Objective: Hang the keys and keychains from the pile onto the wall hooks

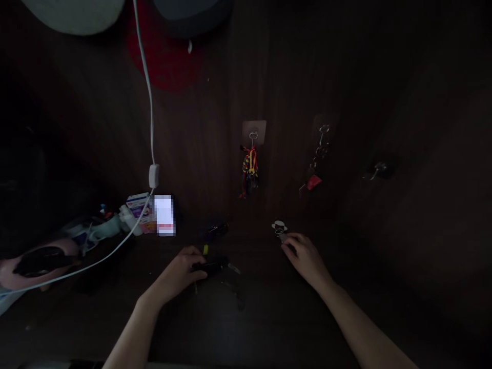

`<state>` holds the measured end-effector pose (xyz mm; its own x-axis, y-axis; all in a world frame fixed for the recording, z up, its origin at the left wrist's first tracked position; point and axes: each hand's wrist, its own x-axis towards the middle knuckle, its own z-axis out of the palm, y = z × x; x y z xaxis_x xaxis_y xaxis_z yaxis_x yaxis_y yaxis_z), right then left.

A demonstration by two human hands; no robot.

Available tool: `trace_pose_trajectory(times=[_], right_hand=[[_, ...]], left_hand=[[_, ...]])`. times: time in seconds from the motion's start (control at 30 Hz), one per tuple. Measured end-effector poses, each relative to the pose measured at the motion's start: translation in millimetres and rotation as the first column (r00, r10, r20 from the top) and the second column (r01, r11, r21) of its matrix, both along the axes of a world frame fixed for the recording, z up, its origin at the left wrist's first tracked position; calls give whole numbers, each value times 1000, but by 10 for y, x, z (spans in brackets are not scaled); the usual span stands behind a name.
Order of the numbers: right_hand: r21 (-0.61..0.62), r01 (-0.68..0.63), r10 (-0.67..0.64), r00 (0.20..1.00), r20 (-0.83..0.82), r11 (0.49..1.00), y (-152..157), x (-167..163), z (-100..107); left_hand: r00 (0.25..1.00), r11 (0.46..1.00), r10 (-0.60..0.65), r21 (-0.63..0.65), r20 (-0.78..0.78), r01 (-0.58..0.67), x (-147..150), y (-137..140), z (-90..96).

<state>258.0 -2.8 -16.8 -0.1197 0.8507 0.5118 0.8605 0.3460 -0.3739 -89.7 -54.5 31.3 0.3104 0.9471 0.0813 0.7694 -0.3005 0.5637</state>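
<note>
My left hand [184,269] is closed around the end of a dark, long object [211,266] low over the dark surface. A thin metal piece [233,268] sticks out at its right, and a yellow-green tag [205,249] shows just above it. My right hand [303,252] pinches the lower end of a small keychain [279,227] with a white, hat-shaped top. Between the hands, farther back, lies a dark bundle with shiny metal bits [217,228], too dim to name. Another dark strap-like thing [234,292] lies nearer to me.
Wall hooks hold a bunch of coloured cords [251,164] and a keychain with a red piece [314,182]; another hook [378,169] is farther right. A white cable [151,113] hangs at left, past a box [139,207], a white bottle [130,220] and a pink object [65,248].
</note>
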Motion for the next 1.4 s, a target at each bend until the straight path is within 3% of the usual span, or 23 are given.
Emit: trace_pose_trajectory(times=[0.17, 0.33, 0.47, 0.63, 0.83, 0.87, 1.07, 1.2, 1.4], right_hand=[[21, -4, 4, 1000, -1, 1000, 18, 33, -27], [36, -9, 9, 1000, 13, 999, 20, 44, -44], [6, -21, 20, 999, 29, 1000, 12, 44, -36], [0, -37, 37, 998, 55, 999, -9, 27, -18], [-14, -25, 26, 997, 66, 1000, 2, 19, -31], [-15, -24, 25, 997, 68, 1000, 5, 19, -33], [-11, -17, 18, 997, 76, 1000, 21, 18, -42], [-3, -24, 25, 996, 82, 1000, 22, 15, -39], [-24, -18, 19, 997, 78, 1000, 9, 11, -18]], left_hand=[[994, 994, -82, 61, -78, 87, 438, -29, -3], [974, 982, -82, 148, -212, 115, 941, 8, -56], [974, 974, -130, 162, -185, 161, 1176, 26, -110], [988, 969, -104, 212, -115, 127, 995, 175, -44], [954, 939, 261, 270, -150, -214, 367, 570, -48], [950, 941, 274, 246, -150, -232, 290, 610, -74], [972, 961, 197, 223, -126, -166, 236, 647, -226], [997, 975, -22, 220, -76, 38, 463, 583, -251], [958, 938, -270, 195, -101, 285, 751, 406, -191]])
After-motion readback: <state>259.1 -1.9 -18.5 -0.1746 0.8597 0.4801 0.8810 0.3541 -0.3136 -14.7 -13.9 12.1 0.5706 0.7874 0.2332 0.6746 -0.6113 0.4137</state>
